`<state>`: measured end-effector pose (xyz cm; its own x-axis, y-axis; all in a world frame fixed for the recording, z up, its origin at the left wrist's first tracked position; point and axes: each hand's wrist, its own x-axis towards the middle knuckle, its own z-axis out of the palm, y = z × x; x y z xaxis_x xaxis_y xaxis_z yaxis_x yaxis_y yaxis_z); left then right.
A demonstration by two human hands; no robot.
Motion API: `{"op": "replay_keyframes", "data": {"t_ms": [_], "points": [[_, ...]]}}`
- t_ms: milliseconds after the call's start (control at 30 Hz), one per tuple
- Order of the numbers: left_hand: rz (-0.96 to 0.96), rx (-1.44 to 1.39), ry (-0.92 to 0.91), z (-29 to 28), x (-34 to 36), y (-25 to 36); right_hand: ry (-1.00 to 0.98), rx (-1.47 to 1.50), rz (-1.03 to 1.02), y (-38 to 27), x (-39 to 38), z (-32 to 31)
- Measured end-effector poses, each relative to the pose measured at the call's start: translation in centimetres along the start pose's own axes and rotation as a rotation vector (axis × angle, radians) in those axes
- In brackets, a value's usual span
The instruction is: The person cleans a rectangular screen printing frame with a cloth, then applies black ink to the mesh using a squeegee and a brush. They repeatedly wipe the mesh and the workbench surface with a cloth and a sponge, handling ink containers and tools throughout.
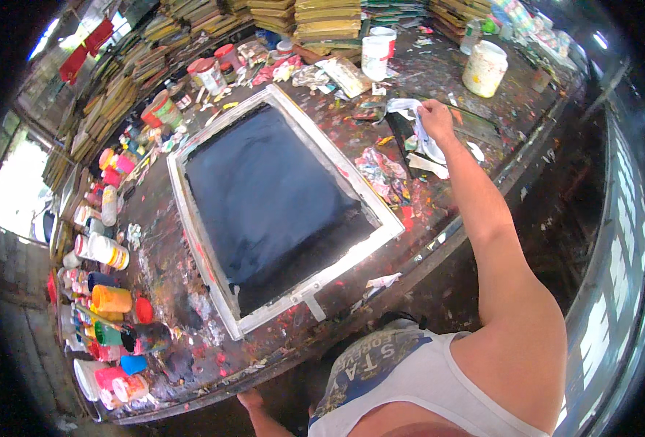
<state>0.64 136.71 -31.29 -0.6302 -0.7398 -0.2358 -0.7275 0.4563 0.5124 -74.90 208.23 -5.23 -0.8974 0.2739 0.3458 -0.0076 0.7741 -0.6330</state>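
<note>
At the right of the paint-stained table, my right hand (437, 119) pinches a crumpled white cloth (426, 144) with bluish parts, lifted partly over a dark flat piece. My left hand (249, 398) hangs low by the table's front edge; its fingers are too small and partly hidden to make out. Between the two hands lies a screen printing frame (391, 227), tilted on the table, with pale edges. Its mesh (264, 193) looks dark and bluish-black, with a wet-looking sheen.
Paint jars and tubs, among them an orange tub (111, 298), crowd the left side. A white bucket (485, 69) and a white tub (375, 58) stand at the back. Stacked wooden frames (327, 22) line the far edge. A stained rag (383, 175) lies beside the frame.
</note>
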Motion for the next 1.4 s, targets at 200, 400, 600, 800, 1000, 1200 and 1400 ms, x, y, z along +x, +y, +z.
{"op": "replay_keyframes", "data": {"t_ms": [200,400,600,800,1000,1200,1400], "points": [[-0.045,-0.985,-0.391,4.5,2.6,-0.3,0.137,0.113,-0.104,-3.7,0.0,-6.3],[-0.140,-0.542,-0.186,7.9,3.3,2.0,0.019,0.428,-0.164,-7.4,-0.4,-12.5],[-0.303,-0.441,0.064,8.8,-0.3,4.7,-0.274,0.790,-0.132,-7.9,-1.4,-12.0],[-0.449,-0.439,0.318,11.1,-9.9,8.9,-0.449,0.472,-0.262,-6.2,-0.6,-1.6],[-0.478,-0.408,0.592,16.6,-23.0,19.0,-0.670,0.195,-0.888,-3.9,-5.6,6.3],[-0.172,-0.215,0.721,15.7,-29.8,35.9,-0.788,0.265,-0.942,-2.1,-5.5,4.8],[0.523,-0.070,0.777,11.0,-27.6,53.2,-0.616,0.624,-0.529,-0.4,4.9,-2.2]]}}
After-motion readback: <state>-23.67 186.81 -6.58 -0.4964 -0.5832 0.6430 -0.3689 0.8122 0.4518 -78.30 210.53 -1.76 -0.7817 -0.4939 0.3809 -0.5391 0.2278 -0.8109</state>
